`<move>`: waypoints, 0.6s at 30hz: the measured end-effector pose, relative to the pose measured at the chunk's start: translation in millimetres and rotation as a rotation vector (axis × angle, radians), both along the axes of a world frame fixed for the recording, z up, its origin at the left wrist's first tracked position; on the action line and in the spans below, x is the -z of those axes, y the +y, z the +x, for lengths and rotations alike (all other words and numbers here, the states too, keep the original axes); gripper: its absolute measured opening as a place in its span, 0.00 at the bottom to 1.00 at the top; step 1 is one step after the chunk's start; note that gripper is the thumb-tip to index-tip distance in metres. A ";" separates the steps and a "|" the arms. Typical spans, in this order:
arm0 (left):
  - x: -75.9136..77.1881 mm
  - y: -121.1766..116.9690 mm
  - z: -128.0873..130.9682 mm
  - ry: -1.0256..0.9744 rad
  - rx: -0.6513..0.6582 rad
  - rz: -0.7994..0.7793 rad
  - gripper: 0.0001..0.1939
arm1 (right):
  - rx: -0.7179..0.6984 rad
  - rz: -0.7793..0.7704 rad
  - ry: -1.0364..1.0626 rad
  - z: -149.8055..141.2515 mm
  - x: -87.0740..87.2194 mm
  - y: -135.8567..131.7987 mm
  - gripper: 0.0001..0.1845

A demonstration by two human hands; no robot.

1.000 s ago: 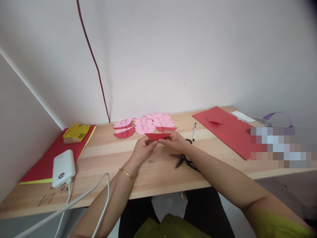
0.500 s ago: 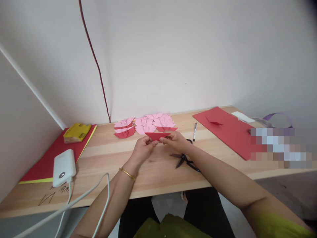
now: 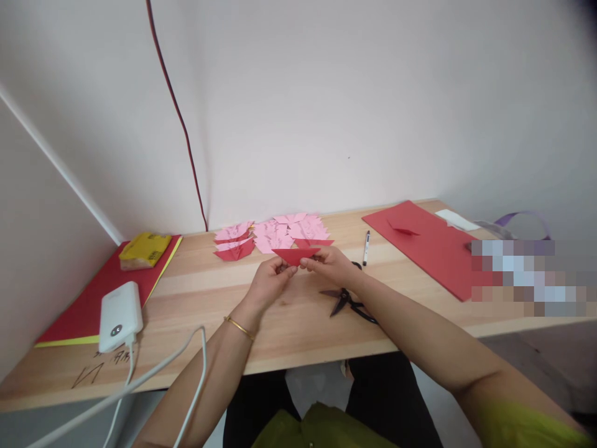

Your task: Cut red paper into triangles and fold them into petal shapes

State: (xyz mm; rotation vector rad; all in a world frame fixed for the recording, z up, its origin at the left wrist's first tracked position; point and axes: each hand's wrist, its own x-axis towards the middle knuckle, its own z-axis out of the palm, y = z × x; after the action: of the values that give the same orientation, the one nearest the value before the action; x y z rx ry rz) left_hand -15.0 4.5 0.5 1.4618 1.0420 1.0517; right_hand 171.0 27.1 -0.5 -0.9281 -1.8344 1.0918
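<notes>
Both my hands pinch a folded red paper piece (image 3: 295,256), shaped like a flat triangle with its long edge up, just above the table. My left hand (image 3: 270,281) grips its lower left side, and my right hand (image 3: 332,267) has thumb and fingers on its right side. Behind it lie several folded pink paper pieces (image 3: 273,235) in rows, with a folded red-and-pink piece (image 3: 236,250) at their left and a red one (image 3: 314,242) at their right. Black-handled scissors (image 3: 343,300) lie open below my right wrist, partly hidden by my forearm.
A pen (image 3: 366,249) lies right of my hands. Farther right, a stack of red paper (image 3: 433,261) carries a folded red piece (image 3: 405,229). On the left are a yellow packet (image 3: 145,250), dark red sheets (image 3: 84,302) and a white power bank (image 3: 120,317) whose cable (image 3: 153,368) crosses my left forearm.
The red paper in my hands has tipped very slightly, and my right thumb has shifted a little on it. The things on the table stay where they were.
</notes>
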 end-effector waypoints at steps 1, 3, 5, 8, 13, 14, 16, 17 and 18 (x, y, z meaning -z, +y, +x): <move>-0.4 -0.3 0.3 -0.003 -0.003 0.000 0.13 | -0.004 -0.004 0.007 -0.1 0.4 0.1 0.16; -0.8 -0.7 0.9 -0.009 -0.016 0.002 0.13 | -0.028 -0.006 0.031 -0.6 1.5 0.4 0.16; -0.7 -0.8 0.9 -0.013 -0.031 0.004 0.13 | -0.069 0.010 0.047 -1.2 2.6 0.9 0.16; 0.3 -0.6 0.6 -0.017 -0.028 0.001 0.13 | -0.092 0.042 0.020 -1.8 3.3 1.1 0.15; 2.6 0.7 0.8 -0.030 -0.016 0.001 0.15 | -0.068 0.086 -0.031 -1.4 2.4 1.0 0.13; 3.1 1.1 1.0 -0.041 -0.021 0.003 0.16 | -0.066 0.096 -0.040 -1.3 2.4 1.1 0.13; 3.8 2.0 1.2 -0.063 -0.027 0.003 0.17 | -0.063 0.114 -0.053 -1.0 2.7 1.4 0.14; 4.1 2.3 1.3 -0.069 -0.028 -0.001 0.17 | -0.066 0.121 -0.057 -0.9 2.9 1.5 0.14; 4.2 2.6 1.3 -0.072 -0.027 -0.005 0.17 | -0.070 0.128 -0.059 -0.9 3.0 1.5 0.15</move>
State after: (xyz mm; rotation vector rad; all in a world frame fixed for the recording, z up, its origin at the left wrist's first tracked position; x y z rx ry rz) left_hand -13.7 7.0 -3.7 1.3984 1.0152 1.1123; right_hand 170.1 28.6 -3.5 -0.8343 -1.9741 0.9857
